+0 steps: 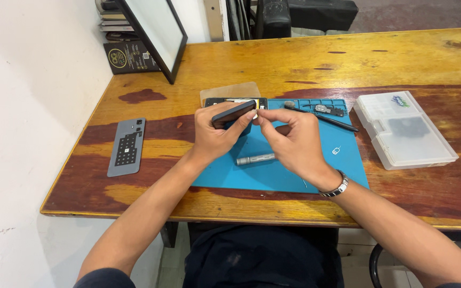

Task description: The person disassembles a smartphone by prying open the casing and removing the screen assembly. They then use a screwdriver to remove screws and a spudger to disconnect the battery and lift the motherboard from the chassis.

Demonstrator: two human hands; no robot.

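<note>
Above the far half of the blue work mat point(294, 170), the dark phone point(233, 114) sits tilted in the left hand point(214, 136), whose fingers wrap its lower edge with the thumb laid along its face. The right hand point(292, 141) meets it at the phone's upper right corner, thumb and forefinger pressed together on something small and pale there; what exactly they pinch is too small to tell.

Judging from this grip, the work goes best if the left hand keeps the phone steady and low over the mat, so anything that slips lands on the soft surface, while the right hand draws gently along the edge without twisting.

Just under the hands a grey cylindrical tool point(255, 159) lies on the mat, and a thin black tool point(333, 121) rests near the mat's far right corner beside small dark parts point(326, 109) in the moulded trays along its far edge. A small white piece point(336, 150) sits towards the mat's right edge.

Right of the mat on the bench point(401, 58), a clear plastic organiser box point(404, 130) lies shut; through the lid a dark patch and a small bluish item show, nothing more can be told. Near the bench's left edge lies a grey slab with a dark grid point(126, 147).
</note>
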